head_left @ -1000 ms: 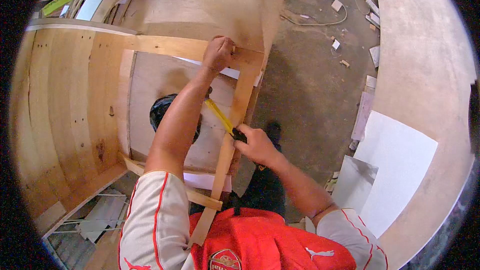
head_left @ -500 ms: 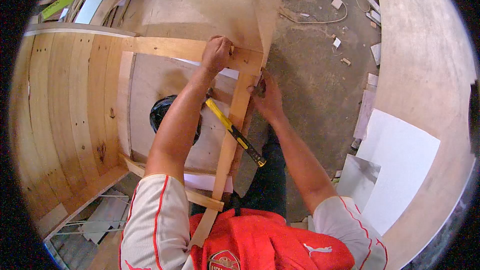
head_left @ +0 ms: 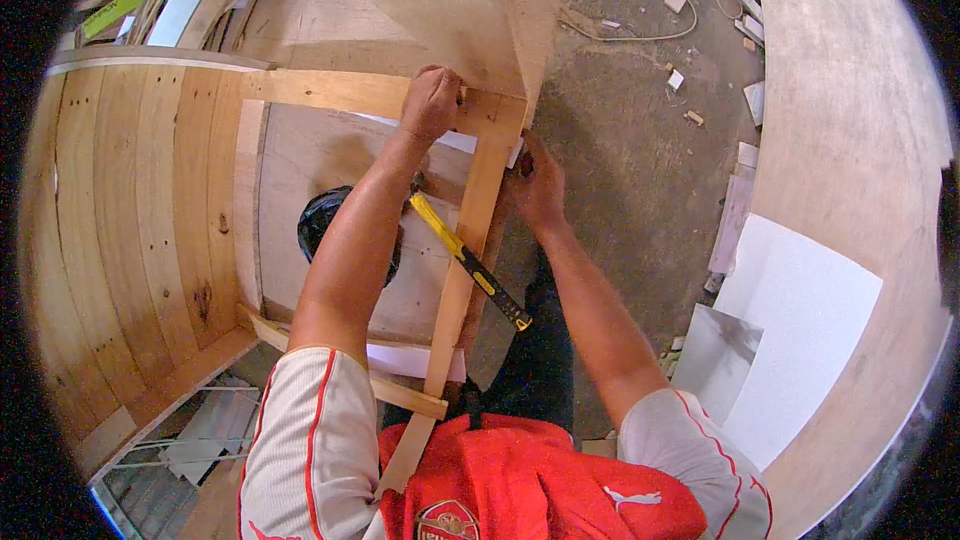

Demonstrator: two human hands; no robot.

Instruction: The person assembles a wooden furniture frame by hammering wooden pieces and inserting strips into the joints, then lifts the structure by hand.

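Note:
My left hand (head_left: 432,103) is closed in a fist over the wooden rail (head_left: 330,90), near the frame's corner. A small dark bit shows at its fingers, too small to name. My right hand (head_left: 538,185) is curled just outside that corner, beside the upright wooden strip (head_left: 462,280). Something dark sits within its fingers, and I cannot make out what it is. Between my arms a hammer (head_left: 470,262) with a yellow and black handle lies slanted across the strip. A black plastic bag (head_left: 318,218) lies inside the frame, partly behind my left forearm.
A plank panel (head_left: 135,210) stands on the left, and a thin board (head_left: 440,0) rises beyond the corner. On the right lie a large plywood sheet (head_left: 840,110) and a white sheet (head_left: 800,330). Wood offcuts and a cord (head_left: 650,40) are scattered on the floor (head_left: 630,210).
My right hand has turned slightly and drawn away from the wooden strip, its fingers now nearer the corner's outer edge. My left hand has shifted slightly up and left. The hammer lies as before.

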